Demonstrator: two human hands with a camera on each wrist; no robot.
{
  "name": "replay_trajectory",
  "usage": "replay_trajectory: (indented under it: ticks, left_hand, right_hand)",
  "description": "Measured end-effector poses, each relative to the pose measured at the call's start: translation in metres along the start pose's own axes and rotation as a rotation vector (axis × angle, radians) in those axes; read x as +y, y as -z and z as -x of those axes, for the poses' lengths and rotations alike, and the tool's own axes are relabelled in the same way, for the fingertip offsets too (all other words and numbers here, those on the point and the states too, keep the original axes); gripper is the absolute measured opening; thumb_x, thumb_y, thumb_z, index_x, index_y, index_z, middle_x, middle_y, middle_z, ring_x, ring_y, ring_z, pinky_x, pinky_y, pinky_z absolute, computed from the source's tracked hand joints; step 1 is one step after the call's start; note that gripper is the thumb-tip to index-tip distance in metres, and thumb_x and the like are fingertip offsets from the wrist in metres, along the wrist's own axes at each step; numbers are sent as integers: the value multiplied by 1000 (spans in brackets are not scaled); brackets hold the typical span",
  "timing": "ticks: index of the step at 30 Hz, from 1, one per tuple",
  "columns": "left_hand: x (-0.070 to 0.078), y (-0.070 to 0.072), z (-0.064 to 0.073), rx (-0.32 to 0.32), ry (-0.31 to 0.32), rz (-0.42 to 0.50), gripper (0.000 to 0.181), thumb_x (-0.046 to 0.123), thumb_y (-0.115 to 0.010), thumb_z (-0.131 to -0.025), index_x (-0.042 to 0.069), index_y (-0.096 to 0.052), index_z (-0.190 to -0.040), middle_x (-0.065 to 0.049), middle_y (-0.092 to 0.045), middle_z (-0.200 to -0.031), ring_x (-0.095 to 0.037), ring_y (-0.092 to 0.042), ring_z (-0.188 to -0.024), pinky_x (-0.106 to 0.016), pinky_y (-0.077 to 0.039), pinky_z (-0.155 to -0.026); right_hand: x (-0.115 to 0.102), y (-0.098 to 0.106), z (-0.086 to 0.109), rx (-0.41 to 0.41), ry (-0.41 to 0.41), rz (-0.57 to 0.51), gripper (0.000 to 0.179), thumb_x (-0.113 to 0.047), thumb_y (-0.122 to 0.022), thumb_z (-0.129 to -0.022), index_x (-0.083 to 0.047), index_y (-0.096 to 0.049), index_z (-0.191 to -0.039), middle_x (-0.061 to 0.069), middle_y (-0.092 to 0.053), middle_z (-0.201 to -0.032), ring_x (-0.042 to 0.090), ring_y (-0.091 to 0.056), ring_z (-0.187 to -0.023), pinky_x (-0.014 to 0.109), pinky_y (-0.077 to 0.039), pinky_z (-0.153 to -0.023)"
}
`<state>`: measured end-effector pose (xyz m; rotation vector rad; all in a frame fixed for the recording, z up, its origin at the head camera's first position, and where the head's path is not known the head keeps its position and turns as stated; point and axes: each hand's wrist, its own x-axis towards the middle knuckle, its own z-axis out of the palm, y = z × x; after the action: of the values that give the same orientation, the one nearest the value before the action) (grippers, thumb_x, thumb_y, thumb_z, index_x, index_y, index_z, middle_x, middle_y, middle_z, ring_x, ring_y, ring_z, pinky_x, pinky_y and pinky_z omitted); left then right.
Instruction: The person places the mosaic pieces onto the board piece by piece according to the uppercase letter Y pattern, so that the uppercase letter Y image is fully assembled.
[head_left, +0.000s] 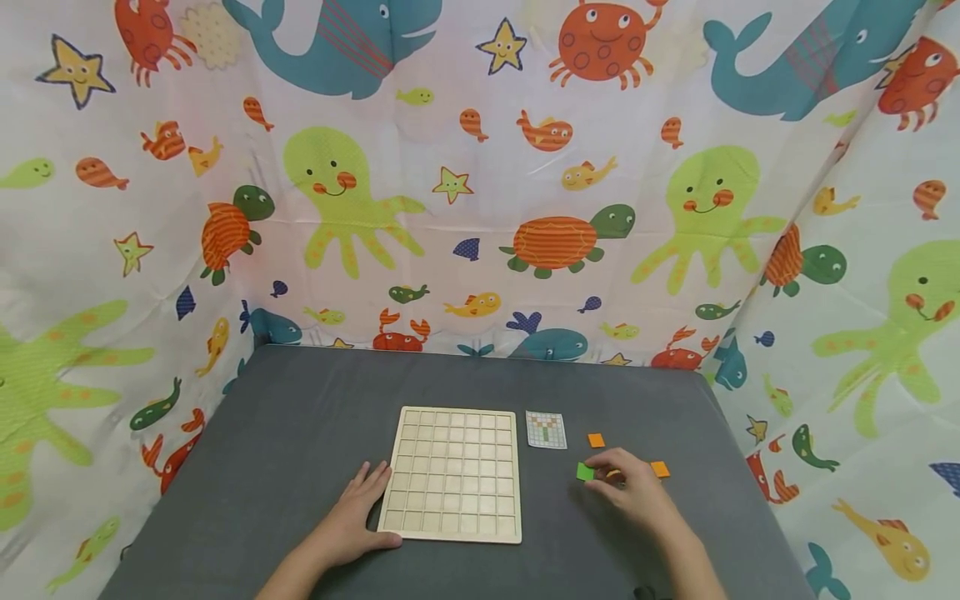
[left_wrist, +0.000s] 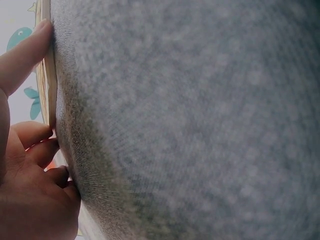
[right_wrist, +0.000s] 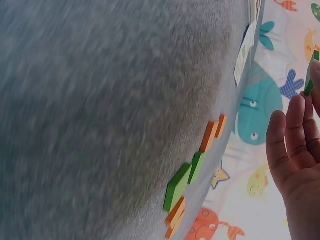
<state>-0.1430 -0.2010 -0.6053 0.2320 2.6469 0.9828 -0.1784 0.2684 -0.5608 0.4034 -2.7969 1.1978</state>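
Observation:
A pale wooden grid board [head_left: 456, 475] lies flat on the dark grey table. My left hand [head_left: 356, 510] rests against its left side, fingers spread along the edge and thumb at the near left corner. The left wrist view shows the thumb [left_wrist: 30, 57] touching the board's edge [left_wrist: 52, 95]. To the right of the board, my right hand [head_left: 633, 487] pinches a small green square tile [head_left: 585, 472] between thumb and fingertips, above the table. The same green tile [right_wrist: 311, 75] shows off the table in the right wrist view.
Orange tiles [head_left: 596, 440] [head_left: 660, 469] lie around the right hand. More green tiles [right_wrist: 177, 187] lie there, hidden by the hand in the head view. A small printed pattern card [head_left: 546, 430] sits beside the board. A sea-animal curtain [head_left: 465, 233] stands around the table [head_left: 315, 400].

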Motion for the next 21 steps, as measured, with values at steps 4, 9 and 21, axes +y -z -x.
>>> replay_trajectory:
  ticks: [4,9,21]
  left_hand:
    - [1,-1,-1,1,2,8,118,57,-87,-68,10,-30,-160,-9,-22,-168,-41,-4,-156,-72,-17,-116]
    - [1,0,-1,14,-1,5,116,56,-87,-69,11,-31,-160,-8,-22,-168,-41,-5,-156,-72,-16,-116]
    - [2,-1,1,21,-14,-14,116,56,-87,-68,8,-32,-159,-12,-24,-167,-43,-6,-156,-71,-14,-117]
  right_hand:
    - [-5,-5,-4,-16,44,-8,29,-3,-86,-77,-14,-75,-102,-2,-66,-95,9,-61,-80,34,-61,-75]
    - [-16,-7,-9,-38,46,6,28,-5,-86,-78,-16,-74,-102,-3,-66,-94,10,-61,-80,33,-60,-76]
    - [-38,-24,-20,-97,105,-24,26,-11,-85,-81,-15,-75,-105,-2,-67,-97,14,-63,-83,33,-60,-77]
